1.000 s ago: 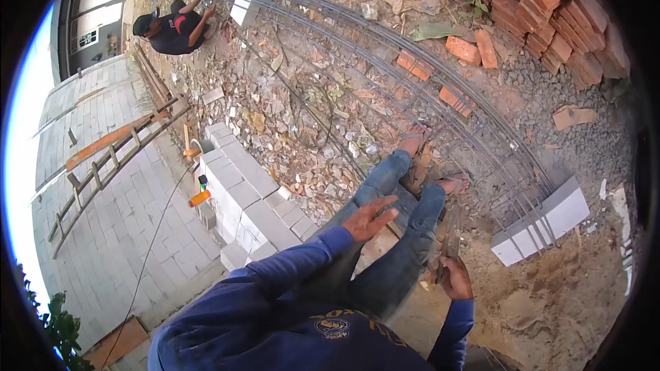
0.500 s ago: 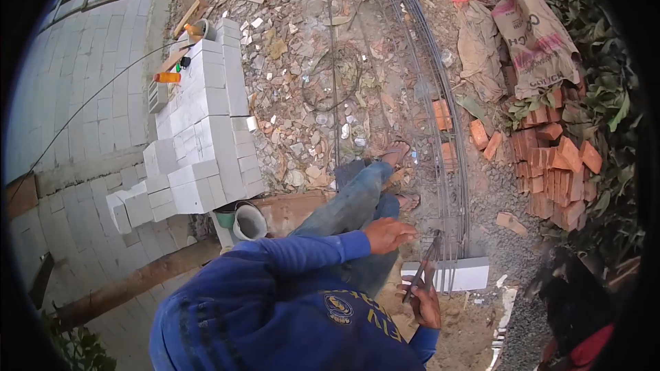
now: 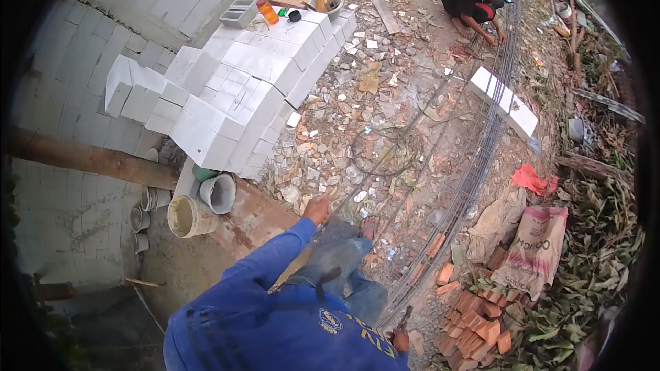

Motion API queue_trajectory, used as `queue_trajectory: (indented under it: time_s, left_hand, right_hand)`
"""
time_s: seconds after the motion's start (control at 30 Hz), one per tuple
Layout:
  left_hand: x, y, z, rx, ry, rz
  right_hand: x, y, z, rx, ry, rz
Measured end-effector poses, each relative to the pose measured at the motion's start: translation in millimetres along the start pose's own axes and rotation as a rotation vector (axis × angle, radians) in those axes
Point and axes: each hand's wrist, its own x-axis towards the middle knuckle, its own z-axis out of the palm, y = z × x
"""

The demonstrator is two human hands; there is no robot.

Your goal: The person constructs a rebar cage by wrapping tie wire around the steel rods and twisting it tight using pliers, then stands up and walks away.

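My left hand (image 3: 318,210) reaches forward over the rubble, its fingers stretched out and loosely apart. Just beyond it lies the near end of a long thin steel bar (image 3: 412,124), with no clear grip on it. Low beside my right leg, my right hand (image 3: 400,341) is partly hidden by my blue shirt. It is closed on a dark long-handled tool, apparently pincers (image 3: 406,317), whose upper part shows. The tool is beside the near end of a long bundle of steel rebar (image 3: 474,172) tied as a cage along the ground.
A co-worker (image 3: 474,0) squats at the far end of the rebar. White blocks (image 3: 268,62) are stacked at left, buckets (image 3: 192,216) nearer. A white block (image 3: 503,103) lies under the rebar. Bricks (image 3: 474,326) and a sack (image 3: 533,247) are at right.
The view has swung up and right, bringing the co-worker in. My left hand has moved away from the rebar and out to the left; my right hand keeps the tool, now lower in view.
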Motion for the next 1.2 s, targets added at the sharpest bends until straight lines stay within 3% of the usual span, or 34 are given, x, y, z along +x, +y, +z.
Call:
queue_trajectory:
  time_s: [0.07, 0.1, 0.13, 0.2, 0.27, 0.3, 0.33, 0.43, 0.5, 0.57, 0.67, 0.73, 0.77, 0.8, 0.87, 0.9, 1.0, 1.03, 1.07, 1.1, 1.2]
  left_hand:
    - [5, 10, -50, -0.214, 0.125, -0.043]
    - [20, -14, -83, -0.118, 0.136, 0.110]
    - [14, -17, -107, -0.071, 0.231, 0.029]
    - [9, -57, -156, 0.144, 0.401, 0.166]
    - [-14, -63, -162, 0.194, 0.563, 0.089]
    - [-39, -44, -156, 0.075, 0.614, -0.088]
    - [-38, -63, -160, 0.059, 0.604, -0.115]
    - [-46, -92, -147, 0.169, 0.637, -0.315]
    - [-29, -134, -146, 0.197, 0.533, -0.499]
    - [-17, -130, -140, 0.269, 0.339, -0.625]
    - [18, -130, -134, 0.448, 0.243, -0.506]
    - [39, -95, -137, 0.673, 0.192, -0.255]
    - [60, -98, -128, 0.336, 0.329, -0.370]
    - [60, -57, -110, 0.013, 0.446, -0.392]
    - [36, 73, -74, -0.353, 0.554, -0.365]
    - [25, 123, -59, -0.439, 0.581, -0.340]
    - [37, 123, -64, -0.633, 0.549, -0.240]
    - [64, 68, -84, -0.398, 0.499, -0.158]
    - [56, 103, -81, -0.526, 0.478, -0.245]
    - [71, 75, -89, -0.666, 0.496, -0.254]
    - [124, 34, -123, -0.738, 0.700, -0.738]
  right_hand:
    - [50, 7, -35, -0.317, 0.026, -0.029]
    - [80, 22, -62, -0.768, -0.053, -0.179]
    - [115, 45, -92, -1.243, -0.125, -0.402]
    - [148, 71, -128, -1.694, -0.225, -0.801]
    - [148, 30, -125, -1.743, -0.223, -0.691]
    - [144, 8, -117, -1.757, -0.234, -0.635]
    - [144, -15, -110, -1.764, -0.241, -0.602]
    - [170, -71, -91, -1.762, -0.234, -0.666]
    - [192, -103, -84, -1.756, -0.186, -0.790]
    - [194, -148, -70, -1.794, -0.283, -0.773]
    - [187, -263, -33, -1.904, -0.339, -0.763]
    - [179, -360, -8, -2.077, -0.394, -0.849]
    - [174, -405, 5, -2.135, -0.400, -0.884]
    - [169, -442, 14, -2.028, -0.342, -0.745]
    - [154, -511, 46, -1.158, -0.013, -0.274]
    - [162, -543, 60, -1.247, 0.074, -0.320]
    - [130, -630, 126, -1.466, 0.174, -0.572]
    - [118, -650, 152, -1.415, 0.189, -0.609]
    - [109, -669, 174, -1.374, 0.200, -0.649]
    - [95, -688, 204, -1.352, 0.200, -0.620]
    - [60, -726, 306, -1.442, 0.105, -0.613]
